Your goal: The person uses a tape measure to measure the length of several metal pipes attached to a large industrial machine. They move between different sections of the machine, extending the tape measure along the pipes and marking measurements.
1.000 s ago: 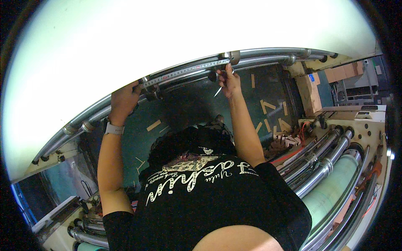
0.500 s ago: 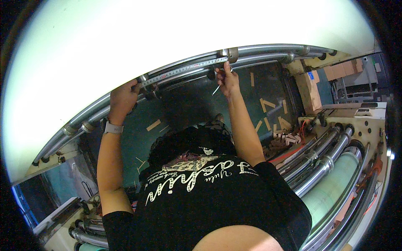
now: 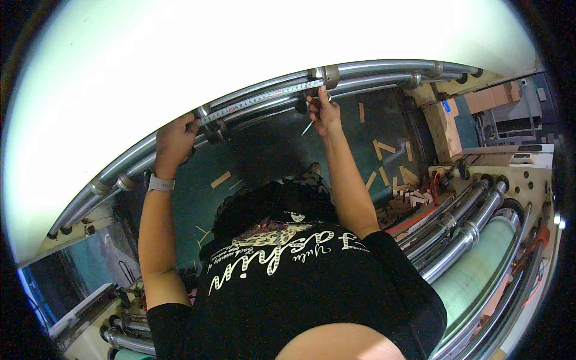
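Observation:
A pale tape measure's blade [image 3: 258, 101] is stretched along two metal rods, between my hands. My left hand [image 3: 174, 144] is closed at the blade's left part, against the rods; its case, if there, is hidden by my hand. My right hand [image 3: 326, 114] pinches the blade's right end, thumb raised against it, beside a metal collar [image 3: 330, 74] on the upper rod. A thin whitish stick [image 3: 307, 128] juts down from my right fingers; its kind is unclear. Dark clamps [image 3: 216, 131] sit on the lower rod near my left hand.
A large bright white surface [image 3: 264, 36] lies beyond the rods. Cardboard strips [image 3: 384, 147] are scattered on the dark green floor. Metal rollers [image 3: 462, 240] and a pale green roller [image 3: 480, 270] stand at the lower right. Cardboard boxes [image 3: 492, 99] are farther right.
My right hand and the tape's right end have shifted very slightly left. My left hand stays nearly in place, and both hands keep their hold.

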Demonstrator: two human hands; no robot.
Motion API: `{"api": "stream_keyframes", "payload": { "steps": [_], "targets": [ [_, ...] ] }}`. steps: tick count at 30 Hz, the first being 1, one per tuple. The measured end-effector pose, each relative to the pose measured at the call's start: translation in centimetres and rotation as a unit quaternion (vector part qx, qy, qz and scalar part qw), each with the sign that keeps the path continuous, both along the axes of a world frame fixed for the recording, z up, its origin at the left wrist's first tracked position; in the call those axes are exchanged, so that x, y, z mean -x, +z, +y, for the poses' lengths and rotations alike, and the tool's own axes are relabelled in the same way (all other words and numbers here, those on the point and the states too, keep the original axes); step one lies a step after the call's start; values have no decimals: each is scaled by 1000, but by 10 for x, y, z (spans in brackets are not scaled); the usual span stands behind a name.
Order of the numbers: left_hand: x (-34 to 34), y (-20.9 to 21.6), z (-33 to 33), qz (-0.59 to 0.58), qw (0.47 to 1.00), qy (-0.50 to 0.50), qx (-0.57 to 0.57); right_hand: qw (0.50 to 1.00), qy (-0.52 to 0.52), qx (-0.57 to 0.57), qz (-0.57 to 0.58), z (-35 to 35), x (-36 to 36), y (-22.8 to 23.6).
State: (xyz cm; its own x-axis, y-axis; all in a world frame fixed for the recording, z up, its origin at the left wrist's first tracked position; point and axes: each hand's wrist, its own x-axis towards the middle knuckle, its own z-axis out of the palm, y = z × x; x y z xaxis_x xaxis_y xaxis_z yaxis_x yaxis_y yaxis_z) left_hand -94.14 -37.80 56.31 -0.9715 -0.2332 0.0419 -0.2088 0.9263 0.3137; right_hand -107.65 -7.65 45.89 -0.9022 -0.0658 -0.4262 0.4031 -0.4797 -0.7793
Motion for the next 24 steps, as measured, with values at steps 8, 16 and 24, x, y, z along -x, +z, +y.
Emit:
{"api": "stream_keyframes", "payload": {
  "steps": [8,16,24],
  "targets": [
    [1,1,0,-5,1000,-8,-4,1000,0,-7,-11,1,-3,8],
    [0,-3,0,65,997,-27,30,932,-97,-181,297,13,7,21],
    [-4,-9,-4,89,994,-51,34,939,-63,-177,287,15,19,7]
  ]
}}
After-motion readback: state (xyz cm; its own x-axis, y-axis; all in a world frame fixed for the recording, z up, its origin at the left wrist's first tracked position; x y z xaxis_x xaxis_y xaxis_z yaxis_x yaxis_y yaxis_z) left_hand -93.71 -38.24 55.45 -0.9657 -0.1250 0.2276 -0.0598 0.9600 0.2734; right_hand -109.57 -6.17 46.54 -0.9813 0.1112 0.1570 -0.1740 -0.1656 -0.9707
